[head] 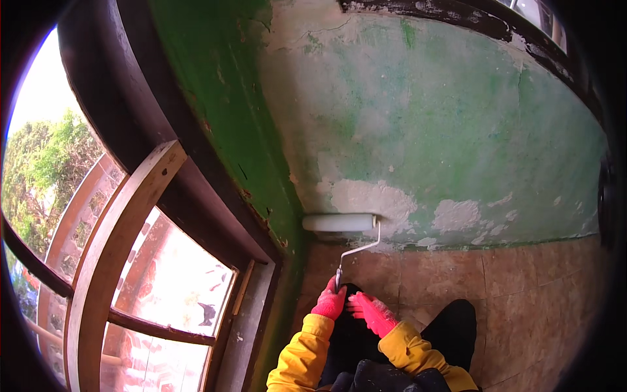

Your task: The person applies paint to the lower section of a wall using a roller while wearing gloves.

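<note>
My left hand [329, 300], in a pink glove, grips the handle [338, 280] of a paint roller. Its bent wire frame [362, 249] runs up to a white roller sleeve [338, 222], which lies level against the foot of the wall [421, 122], close to the corner. The wall is patchy pale green, with whitish bare areas around the roller. My right hand [373, 313], gloved in pink as well, holds nothing; its fingers stretch toward the left hand, over my dark-trousered knee.
Brown floor tiles [441, 274] meet the wall's base. To the left, a darker green side wall [220, 98] borders a dark door or window frame [196, 181]. A wooden beam [117, 245] crosses the bright opening. Another dark frame [470, 19] edges the wall's top.
</note>
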`<state>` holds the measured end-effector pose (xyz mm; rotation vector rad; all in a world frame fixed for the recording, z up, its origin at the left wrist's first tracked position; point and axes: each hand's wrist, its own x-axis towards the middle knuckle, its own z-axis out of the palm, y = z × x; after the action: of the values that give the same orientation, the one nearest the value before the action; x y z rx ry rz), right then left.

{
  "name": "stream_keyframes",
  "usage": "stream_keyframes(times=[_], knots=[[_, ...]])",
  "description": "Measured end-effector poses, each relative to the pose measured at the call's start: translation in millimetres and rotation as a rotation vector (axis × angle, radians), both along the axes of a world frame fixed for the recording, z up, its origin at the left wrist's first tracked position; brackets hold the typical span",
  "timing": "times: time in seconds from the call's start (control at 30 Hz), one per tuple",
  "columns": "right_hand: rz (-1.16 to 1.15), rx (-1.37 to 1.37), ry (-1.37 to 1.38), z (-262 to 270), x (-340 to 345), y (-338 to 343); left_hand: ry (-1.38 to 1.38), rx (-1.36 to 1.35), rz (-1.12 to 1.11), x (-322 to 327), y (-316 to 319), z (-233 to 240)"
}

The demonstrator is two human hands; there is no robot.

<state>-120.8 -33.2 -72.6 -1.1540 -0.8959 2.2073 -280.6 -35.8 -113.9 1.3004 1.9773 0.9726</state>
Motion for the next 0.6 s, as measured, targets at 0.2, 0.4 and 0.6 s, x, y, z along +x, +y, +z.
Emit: stream_keyframes(times=[0.2,0.4,0.6], knots=[[-0.077,-0.063,-0.004,-19,4,5,-0.334,-0.346,-0.057,6,-3,45],[-0.129,-0.042,-0.025,-38,7,7,-0.536,-0.364,-0.127,9,5,28],[-0.089,-0.027,0.031,-28,11,1,-0.001,-0.042,-0.061,6,-5,-18]])
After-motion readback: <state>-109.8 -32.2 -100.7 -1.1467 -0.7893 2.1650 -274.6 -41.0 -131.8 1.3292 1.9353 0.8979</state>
